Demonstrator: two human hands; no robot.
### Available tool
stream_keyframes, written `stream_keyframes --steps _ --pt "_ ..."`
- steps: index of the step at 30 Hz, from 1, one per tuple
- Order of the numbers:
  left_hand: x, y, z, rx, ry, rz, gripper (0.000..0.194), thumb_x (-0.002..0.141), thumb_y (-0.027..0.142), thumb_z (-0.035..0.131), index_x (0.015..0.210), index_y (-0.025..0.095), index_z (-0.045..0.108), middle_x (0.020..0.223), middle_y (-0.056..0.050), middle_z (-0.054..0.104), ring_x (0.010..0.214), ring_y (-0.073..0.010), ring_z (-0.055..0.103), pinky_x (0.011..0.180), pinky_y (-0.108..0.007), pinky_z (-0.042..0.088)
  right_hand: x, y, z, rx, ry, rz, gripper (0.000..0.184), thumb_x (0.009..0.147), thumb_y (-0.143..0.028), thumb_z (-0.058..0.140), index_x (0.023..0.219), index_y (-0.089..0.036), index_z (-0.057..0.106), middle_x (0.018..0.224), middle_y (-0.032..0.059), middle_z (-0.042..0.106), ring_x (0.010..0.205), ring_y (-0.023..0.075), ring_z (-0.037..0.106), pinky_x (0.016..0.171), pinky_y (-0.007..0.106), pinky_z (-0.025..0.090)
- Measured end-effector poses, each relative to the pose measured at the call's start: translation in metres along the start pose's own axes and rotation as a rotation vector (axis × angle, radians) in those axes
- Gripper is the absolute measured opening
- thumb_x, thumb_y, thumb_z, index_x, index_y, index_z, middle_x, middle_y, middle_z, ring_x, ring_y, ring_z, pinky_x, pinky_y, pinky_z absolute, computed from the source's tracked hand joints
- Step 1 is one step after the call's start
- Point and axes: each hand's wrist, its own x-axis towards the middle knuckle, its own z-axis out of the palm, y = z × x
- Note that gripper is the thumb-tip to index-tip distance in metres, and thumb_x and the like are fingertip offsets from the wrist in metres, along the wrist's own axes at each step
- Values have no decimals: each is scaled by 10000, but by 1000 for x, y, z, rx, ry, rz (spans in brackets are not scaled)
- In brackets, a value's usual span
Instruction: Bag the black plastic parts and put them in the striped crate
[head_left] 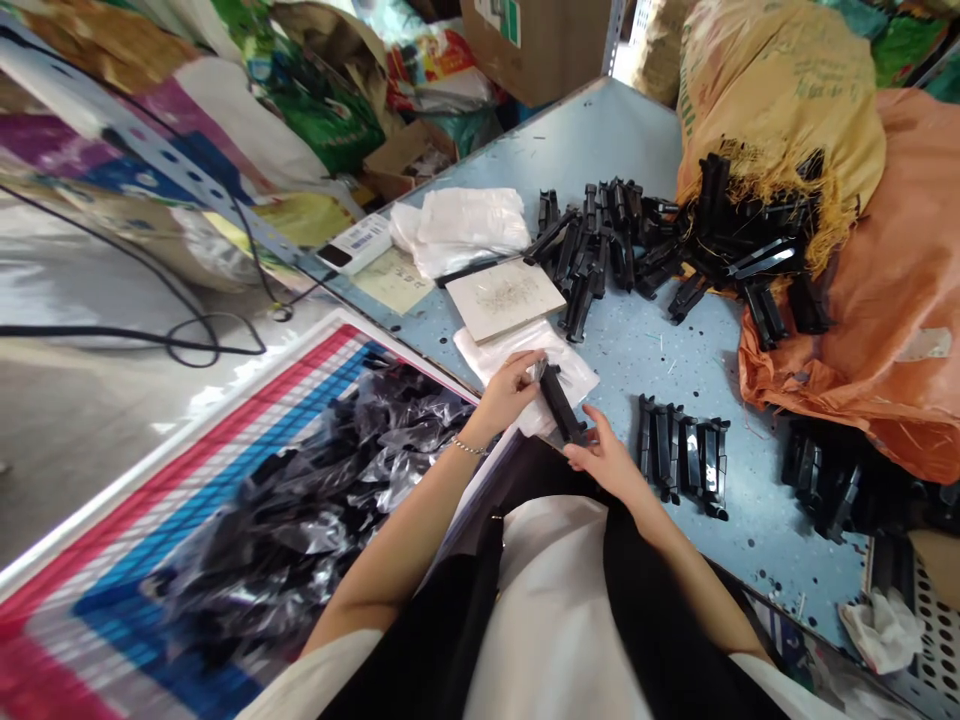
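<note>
A long black plastic part (559,402) lies slanted between my two hands at the table's near edge. Clear plastic shows around it, seemingly a thin bag. At the upper end, my left hand (510,393) is closed, pinching the bag's edge beside the part. My right hand (611,460) grips the lower end between thumb and fingers. Beneath my hands is a stack of clear plastic bags (577,375) on the blue table (622,365). Several like black parts (681,450) stand in a row to the right of my right hand.
A large pile of black parts (592,235) spreads from an open yellow sack (780,80). An orange sack (892,300) lies at the right. A pale board (506,298) rests beyond the bags. At the left, a striped container (225,465) holds bagged black parts (322,520).
</note>
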Motion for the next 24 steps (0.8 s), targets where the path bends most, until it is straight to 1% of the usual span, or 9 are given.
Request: stream_keyframes --steps 3,5,7,10,14,16,19,21,24 --pt "-1 1 1 -5 -8 10 544 794 124 558 1334 176 596 1331 -131 523 636 -34 510 610 -207 489 -3 -2 3 -463 232 -83 562 873 -394 644 1388 -208 516 1003 92 685 881 239 676 836 368 503" --pt "-1 0 -4 24 13 12 549 790 117 547 1333 185 597 1334 -126 530 636 -35 510 627 -212 494 -7 0 -6 -483 254 -76 312 919 -374 550 1154 -190 641 922 87 695 818 213 656 768 316 485" --pt "-1 -1 -11 88 53 5 565 775 97 529 1329 179 598 1339 -126 541 628 -36 505 643 -219 500 -12 3 -21 -233 184 -30 269 917 -427 523 940 -189 646 762 41 657 626 154 582 605 258 445" --pt "2 -4 -19 186 46 -14 605 732 67 512 1323 159 604 1342 -131 555 636 -48 517 656 -231 512 -14 4 -36 384 -14 30 328 863 -511 576 785 -194 571 586 -34 529 444 85 376 438 213 316" --pt "4 -8 -20 193 -57 -53 630 696 64 505 1311 160 607 1304 -107 583 625 -59 534 617 -230 522 0 0 -19 920 -364 149 342 840 -475 626 703 -193 490 539 -61 447 419 46 239 381 174 258" --pt "4 -10 -21 208 -42 -62 643 701 69 506 1333 157 586 1317 -113 575 618 -57 539 624 -235 537 9 0 -5 988 -380 208 322 835 -428 648 703 -192 473 545 -58 464 415 36 239 366 148 239" --pt "-2 -8 -27 331 5 -22 640 764 74 486 1399 139 528 1407 -157 517 699 -83 613 740 -282 585 15 4 3 992 -258 233 312 831 -386 674 716 -199 452 536 -66 480 404 29 251 357 123 233" --pt "-10 -1 -26 447 5 74 612 820 75 460 1427 138 504 1439 -164 504 945 -163 677 904 -341 582 16 6 1 978 -275 233 312 846 -391 666 723 -200 452 535 -70 476 397 27 245 354 121 235" --pt "-26 18 -12 537 -83 297 615 874 56 417 1475 176 453 1465 -138 509 1308 -239 555 1103 -400 487 16 4 -3 972 -367 220 331 854 -416 656 708 -194 459 537 -76 440 399 24 202 352 128 220"
